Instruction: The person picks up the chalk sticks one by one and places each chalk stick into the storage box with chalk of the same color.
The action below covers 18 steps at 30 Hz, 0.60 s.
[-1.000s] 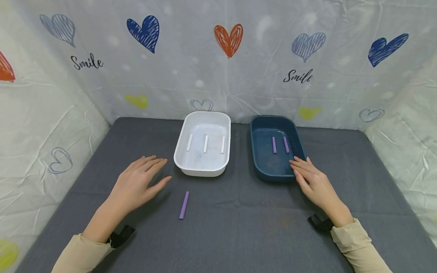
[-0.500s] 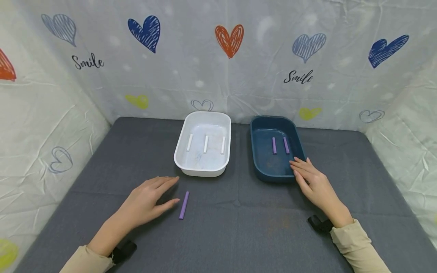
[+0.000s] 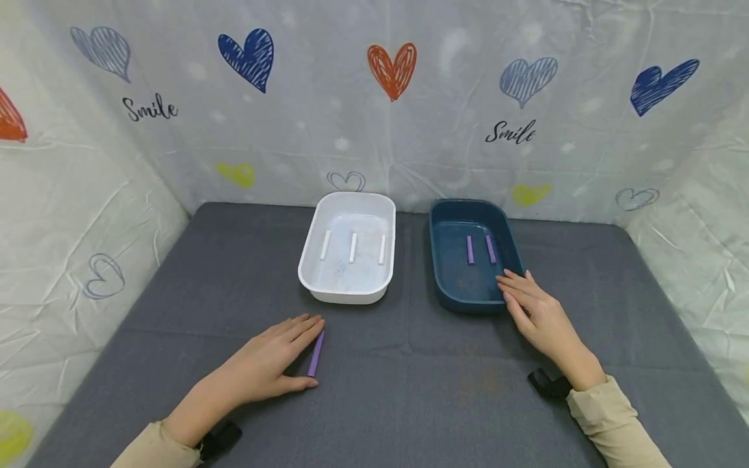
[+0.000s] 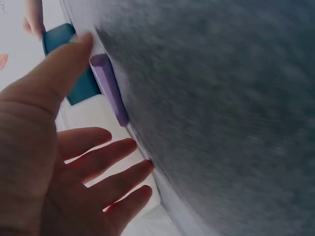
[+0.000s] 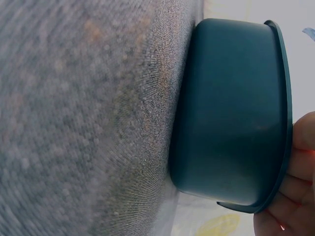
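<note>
On the grey cloth lies a slim purple stick (image 3: 316,354), its sides faceted in the left wrist view. My left hand (image 3: 263,364) is spread beside it, fingertips near the far end and thumb by the near end. A gap shows between the stick (image 4: 110,91) and the fingers (image 4: 118,152). My right hand (image 3: 541,315) rests on the right front rim of a dark teal tray (image 3: 468,304), fingers extended over the edge. Inside that tray lie two purple sticks (image 3: 470,250).
A white tray (image 3: 348,296) stands left of the teal one, with three white sticks (image 3: 353,248) lying spaced apart in it. Behind both trays hangs a pale curtain (image 3: 316,117) printed with hearts. Grey cloth (image 3: 409,403) covers the table.
My left hand has come down and to the right, from left of the white tray to beside the loose purple stick. The right hand, trays and sticks have stayed in place.
</note>
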Each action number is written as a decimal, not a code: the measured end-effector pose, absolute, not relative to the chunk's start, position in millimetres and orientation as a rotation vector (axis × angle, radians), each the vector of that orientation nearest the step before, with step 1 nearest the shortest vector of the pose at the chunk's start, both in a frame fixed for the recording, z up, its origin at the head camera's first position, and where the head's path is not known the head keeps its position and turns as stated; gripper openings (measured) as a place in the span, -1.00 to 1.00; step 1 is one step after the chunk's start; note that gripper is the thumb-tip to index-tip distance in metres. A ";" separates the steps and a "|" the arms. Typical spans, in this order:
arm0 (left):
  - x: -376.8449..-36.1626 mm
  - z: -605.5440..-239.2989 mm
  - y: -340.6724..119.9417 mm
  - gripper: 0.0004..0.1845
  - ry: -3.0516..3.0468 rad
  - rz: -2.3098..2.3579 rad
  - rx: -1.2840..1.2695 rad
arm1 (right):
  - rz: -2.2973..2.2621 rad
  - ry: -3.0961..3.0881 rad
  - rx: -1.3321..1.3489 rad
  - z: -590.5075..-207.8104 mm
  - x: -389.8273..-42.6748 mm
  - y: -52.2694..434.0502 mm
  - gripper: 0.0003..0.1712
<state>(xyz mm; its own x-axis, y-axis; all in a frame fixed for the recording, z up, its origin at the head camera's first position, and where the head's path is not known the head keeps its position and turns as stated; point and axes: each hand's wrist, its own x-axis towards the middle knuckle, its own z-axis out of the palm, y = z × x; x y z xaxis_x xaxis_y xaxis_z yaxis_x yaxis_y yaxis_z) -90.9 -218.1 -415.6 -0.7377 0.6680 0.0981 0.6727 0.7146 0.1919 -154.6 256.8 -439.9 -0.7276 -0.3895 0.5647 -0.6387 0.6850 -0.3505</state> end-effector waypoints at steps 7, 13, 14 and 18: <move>-90.8 -411.5 -210.3 -0.13 -2.917 -0.265 -1.170 | 0.747 -2.445 0.799 -440.1 -155.0 256.7 -0.67; -91.5 -411.0 -210.7 -0.12 -2.955 -0.279 -1.161 | 0.745 -2.447 0.797 -441.0 -154.5 257.3 -0.67; -91.9 -411.0 -210.9 -0.12 -2.957 -0.284 -1.162 | 0.746 -2.446 0.796 -440.8 -154.6 257.4 -0.67; -93.3 -410.6 -212.0 -0.11 -2.960 -0.292 -1.171 | 0.754 -2.446 0.793 -440.3 -154.5 257.3 -0.67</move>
